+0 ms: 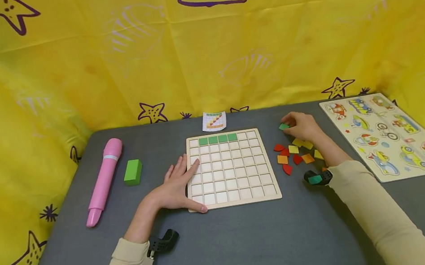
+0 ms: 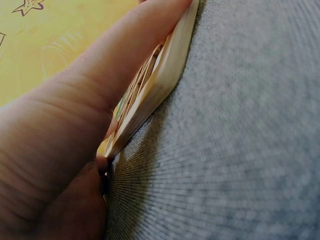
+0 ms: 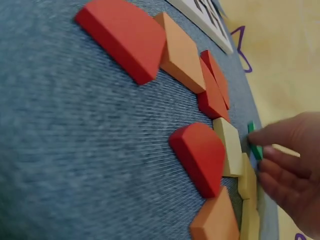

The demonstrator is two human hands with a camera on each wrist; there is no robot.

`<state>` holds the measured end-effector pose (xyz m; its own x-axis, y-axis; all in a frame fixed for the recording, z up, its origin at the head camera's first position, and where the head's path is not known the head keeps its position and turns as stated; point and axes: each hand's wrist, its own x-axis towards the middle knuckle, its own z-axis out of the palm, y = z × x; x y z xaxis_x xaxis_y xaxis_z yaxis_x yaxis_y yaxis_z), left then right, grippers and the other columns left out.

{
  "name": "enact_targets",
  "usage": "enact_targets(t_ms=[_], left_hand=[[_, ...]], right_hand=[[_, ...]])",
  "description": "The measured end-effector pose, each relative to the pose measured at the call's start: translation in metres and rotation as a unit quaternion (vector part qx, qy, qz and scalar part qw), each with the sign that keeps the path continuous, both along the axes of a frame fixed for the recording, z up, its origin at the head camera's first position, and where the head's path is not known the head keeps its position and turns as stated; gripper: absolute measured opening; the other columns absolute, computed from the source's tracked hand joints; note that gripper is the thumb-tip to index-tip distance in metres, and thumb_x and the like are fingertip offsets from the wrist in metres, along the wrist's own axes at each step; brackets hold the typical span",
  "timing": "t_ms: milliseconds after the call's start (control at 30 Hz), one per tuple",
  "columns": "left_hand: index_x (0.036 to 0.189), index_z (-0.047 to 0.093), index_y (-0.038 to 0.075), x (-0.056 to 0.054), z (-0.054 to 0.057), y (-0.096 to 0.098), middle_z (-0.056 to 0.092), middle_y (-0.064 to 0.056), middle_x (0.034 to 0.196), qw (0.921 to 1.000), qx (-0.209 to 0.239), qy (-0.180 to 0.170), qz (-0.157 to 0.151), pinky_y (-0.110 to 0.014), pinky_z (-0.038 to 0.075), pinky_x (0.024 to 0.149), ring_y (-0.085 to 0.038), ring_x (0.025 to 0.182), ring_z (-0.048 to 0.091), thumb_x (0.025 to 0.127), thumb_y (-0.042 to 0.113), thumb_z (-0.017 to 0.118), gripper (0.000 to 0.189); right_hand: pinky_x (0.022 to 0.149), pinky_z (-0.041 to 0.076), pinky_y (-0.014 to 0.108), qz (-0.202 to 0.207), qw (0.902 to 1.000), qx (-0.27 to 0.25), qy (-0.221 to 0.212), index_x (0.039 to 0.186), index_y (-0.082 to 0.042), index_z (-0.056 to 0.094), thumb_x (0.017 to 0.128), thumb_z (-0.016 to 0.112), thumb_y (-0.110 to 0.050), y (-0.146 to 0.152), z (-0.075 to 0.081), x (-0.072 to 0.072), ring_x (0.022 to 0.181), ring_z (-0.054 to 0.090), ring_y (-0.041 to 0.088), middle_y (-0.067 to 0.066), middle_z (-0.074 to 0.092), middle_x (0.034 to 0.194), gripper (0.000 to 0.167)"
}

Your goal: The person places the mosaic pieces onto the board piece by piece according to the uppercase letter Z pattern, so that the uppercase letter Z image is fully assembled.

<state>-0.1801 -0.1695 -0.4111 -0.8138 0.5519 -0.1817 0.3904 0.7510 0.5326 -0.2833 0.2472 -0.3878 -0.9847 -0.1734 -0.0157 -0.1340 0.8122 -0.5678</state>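
A wooden grid board (image 1: 234, 196) lies in the middle of the table, with several green square tiles (image 1: 217, 139) in its top row. My left hand (image 1: 175, 187) rests on the board's left edge, fingers spread and thumb at the lower left corner. In the left wrist view the thumb (image 2: 115, 55) lies along the board's side (image 2: 165, 75). My right hand (image 1: 302, 126) pinches a green tile (image 1: 283, 126) between thumb and fingers, right of the board. The same tile (image 3: 255, 142) shows on edge in the right wrist view.
Red (image 1: 287, 169), orange (image 1: 282, 159) and yellow tiles (image 1: 293, 149) lie loose below my right hand. A pattern card (image 1: 214, 121) sits behind the board. A picture puzzle (image 1: 393, 139) is at right; a green block (image 1: 133, 172) and a pink wand-like object (image 1: 104, 182) are at left.
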Motion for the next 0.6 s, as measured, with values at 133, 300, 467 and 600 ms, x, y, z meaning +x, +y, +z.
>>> enact_targets(t_ms=[133,300,467,600], left_hand=[[0.158,0.007,0.012,0.0,0.001,0.0,-0.016,-0.02,0.159,1.0,-0.001,-0.004,0.0,-0.055,-0.005,0.113,-0.032,0.146,-0.016,0.065,0.065,0.08,0.13],[0.158,0.008,0.012,0.0,0.002,0.0,-0.015,-0.021,0.159,1.0,0.0,-0.003,-0.001,-0.055,-0.005,0.113,-0.032,0.146,-0.015,0.065,0.064,0.081,0.129],[0.158,0.008,0.012,0.0,0.002,0.0,-0.015,-0.021,0.159,1.0,-0.001,0.0,-0.002,-0.056,-0.005,0.113,-0.033,0.146,-0.015,0.065,0.064,0.081,0.129],[0.158,0.007,0.012,0.001,0.001,0.0,-0.015,-0.021,0.159,1.0,-0.003,0.002,-0.002,-0.056,-0.005,0.113,-0.033,0.146,-0.015,0.065,0.064,0.081,0.129]], right_hand=[[0.089,0.046,0.049,-0.001,0.9996,-0.026,0.014,0.123,0.006,0.058,0.093,0.065,-0.009,-0.001,-0.005,0.003,0.105,0.056,0.04,0.028,0.06,0.115,0.035],[0.088,0.047,0.049,-0.009,0.9986,-0.04,0.033,0.12,0.006,0.061,0.092,0.067,-0.01,-0.007,-0.01,0.005,0.102,0.058,0.038,0.026,0.063,0.113,0.033],[0.086,0.048,0.046,0.004,0.9971,-0.072,0.024,0.116,0.0,0.066,0.092,0.069,-0.016,-0.034,-0.01,0.005,0.102,0.059,0.034,0.02,0.065,0.111,0.029],[0.085,0.049,0.044,0.036,0.995,-0.091,0.017,0.11,-0.005,0.069,0.091,0.07,-0.019,-0.062,-0.008,0.003,0.1,0.06,0.03,0.014,0.066,0.107,0.024]])
